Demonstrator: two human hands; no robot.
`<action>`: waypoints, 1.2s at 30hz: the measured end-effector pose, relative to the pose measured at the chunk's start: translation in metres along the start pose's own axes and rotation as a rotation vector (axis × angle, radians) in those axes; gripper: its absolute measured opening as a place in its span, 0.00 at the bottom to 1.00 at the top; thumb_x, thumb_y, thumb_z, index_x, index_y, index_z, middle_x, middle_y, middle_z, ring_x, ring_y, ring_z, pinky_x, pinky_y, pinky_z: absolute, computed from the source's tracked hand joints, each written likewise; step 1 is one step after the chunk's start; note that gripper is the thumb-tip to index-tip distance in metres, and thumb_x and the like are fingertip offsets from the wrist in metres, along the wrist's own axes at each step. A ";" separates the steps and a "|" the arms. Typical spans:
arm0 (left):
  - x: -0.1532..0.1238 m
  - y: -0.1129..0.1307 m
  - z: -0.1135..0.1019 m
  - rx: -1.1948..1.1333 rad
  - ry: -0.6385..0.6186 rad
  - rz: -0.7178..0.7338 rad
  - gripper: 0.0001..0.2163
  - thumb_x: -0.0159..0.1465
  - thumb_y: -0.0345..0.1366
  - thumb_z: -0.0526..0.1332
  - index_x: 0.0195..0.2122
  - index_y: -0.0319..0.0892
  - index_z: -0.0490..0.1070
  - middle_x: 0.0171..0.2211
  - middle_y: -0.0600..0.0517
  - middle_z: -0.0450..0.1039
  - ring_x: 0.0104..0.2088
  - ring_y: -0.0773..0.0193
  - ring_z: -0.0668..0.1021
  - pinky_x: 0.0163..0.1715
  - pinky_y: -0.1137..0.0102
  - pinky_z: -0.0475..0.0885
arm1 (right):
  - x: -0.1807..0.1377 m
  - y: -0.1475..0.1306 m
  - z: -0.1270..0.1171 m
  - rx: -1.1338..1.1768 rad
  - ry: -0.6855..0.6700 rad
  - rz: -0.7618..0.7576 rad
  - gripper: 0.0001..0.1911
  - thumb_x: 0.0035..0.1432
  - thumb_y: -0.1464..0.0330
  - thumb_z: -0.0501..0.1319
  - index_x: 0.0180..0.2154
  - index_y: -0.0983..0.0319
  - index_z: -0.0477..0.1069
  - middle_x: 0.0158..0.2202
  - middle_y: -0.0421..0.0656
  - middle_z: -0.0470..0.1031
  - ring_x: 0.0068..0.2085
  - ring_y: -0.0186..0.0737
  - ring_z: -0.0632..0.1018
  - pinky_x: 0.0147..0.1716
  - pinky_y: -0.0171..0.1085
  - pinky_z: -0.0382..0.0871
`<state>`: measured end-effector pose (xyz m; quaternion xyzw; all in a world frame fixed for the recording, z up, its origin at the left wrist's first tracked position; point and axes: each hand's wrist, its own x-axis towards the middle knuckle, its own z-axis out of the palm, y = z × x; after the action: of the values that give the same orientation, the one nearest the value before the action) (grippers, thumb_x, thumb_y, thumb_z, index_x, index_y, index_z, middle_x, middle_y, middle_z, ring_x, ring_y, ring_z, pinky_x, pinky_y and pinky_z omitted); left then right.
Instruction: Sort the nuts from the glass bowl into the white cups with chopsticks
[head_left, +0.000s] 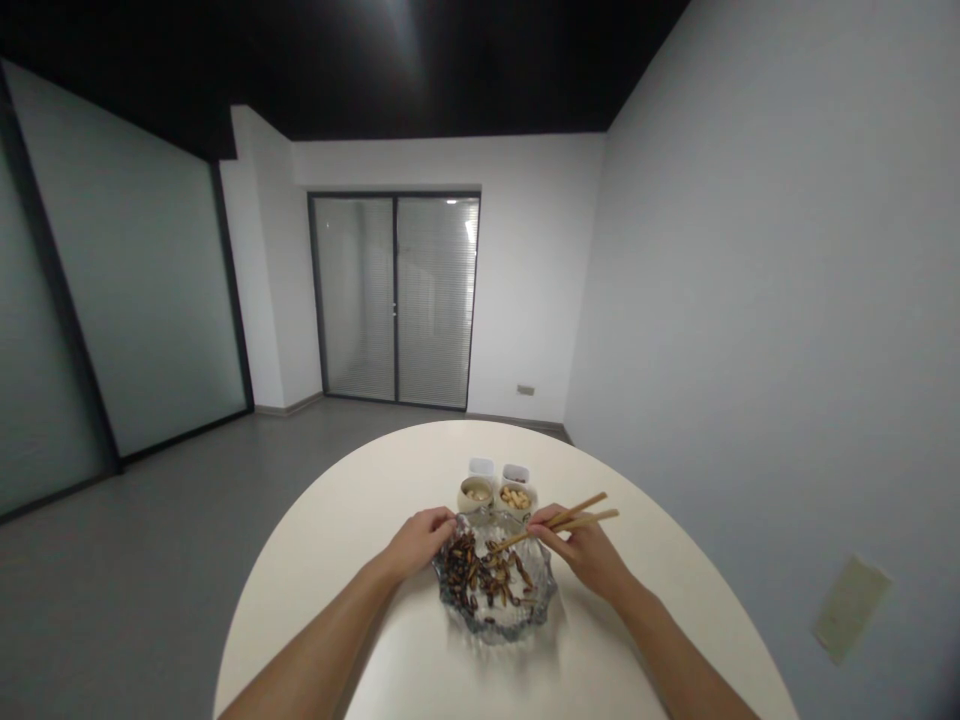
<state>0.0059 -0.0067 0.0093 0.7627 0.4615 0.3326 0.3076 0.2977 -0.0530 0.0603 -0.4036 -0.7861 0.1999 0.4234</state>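
A clear glass bowl (491, 632) with a wavy rim stands on the table in front of me. Dark brown and tan elongated pieces (474, 572) that look like fried insects lie in it, mostly in its left half and middle. At the bowl's upper left rim, my left hand (426, 538) grips the edge with bent fingers. My right hand (581, 550), above the right rim, is closed around a pair of wooden chopsticks (566, 522). Their tips reach down among the pieces near the bowl's middle; whether they pinch one is too small to tell.
Just behind the bowl stand two small round bowls, one with pale pieces (475, 492) and one with yellowish pieces (515, 498). Two small white containers (481, 467) sit behind those. All rest on a round cream table (337, 520). A wall (750, 300) rises at the right.
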 end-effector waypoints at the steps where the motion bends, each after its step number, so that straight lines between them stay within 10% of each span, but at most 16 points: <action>1: 0.000 0.000 0.000 0.002 0.001 -0.001 0.16 0.65 0.45 0.53 0.34 0.40 0.76 0.33 0.50 0.78 0.37 0.59 0.77 0.38 0.70 0.67 | 0.000 0.000 0.000 0.000 -0.004 -0.008 0.11 0.64 0.58 0.62 0.37 0.57 0.77 0.35 0.43 0.82 0.38 0.47 0.81 0.41 0.42 0.75; 36: -0.003 0.003 0.000 -0.007 0.008 0.003 0.17 0.65 0.44 0.52 0.34 0.40 0.76 0.34 0.50 0.78 0.37 0.59 0.77 0.38 0.70 0.67 | 0.026 0.024 -0.009 -0.078 0.513 -0.089 0.16 0.61 0.53 0.63 0.36 0.58 0.79 0.37 0.46 0.83 0.41 0.50 0.82 0.46 0.48 0.77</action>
<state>0.0062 -0.0102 0.0112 0.7609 0.4607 0.3377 0.3079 0.3081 -0.0181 0.0624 -0.4220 -0.6773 0.0417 0.6012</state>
